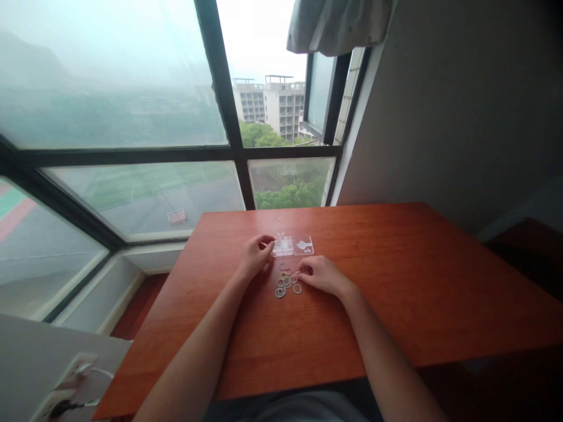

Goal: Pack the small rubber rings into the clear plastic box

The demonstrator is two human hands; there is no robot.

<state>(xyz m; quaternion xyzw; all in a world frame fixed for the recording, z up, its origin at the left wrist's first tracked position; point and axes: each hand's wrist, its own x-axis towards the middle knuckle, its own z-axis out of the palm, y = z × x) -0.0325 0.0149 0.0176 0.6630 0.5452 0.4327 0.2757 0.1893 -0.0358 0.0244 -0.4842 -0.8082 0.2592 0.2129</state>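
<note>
In mid-frame I'm curling the left hand at the left side of the box and the right hand beside the rings lying just below on the table, but cannot tell whether either's fingers are gripping anything.

From my remote seat I see a reddish-brown worktop with faint wood grain. The rings are pale greyish white, a few tinged yellowish. The box is clear and colourless, marked with a white shape. I make out a near-black window frame, a light grey curtain with small darker spots, a plain grey wall and green trees.
</note>
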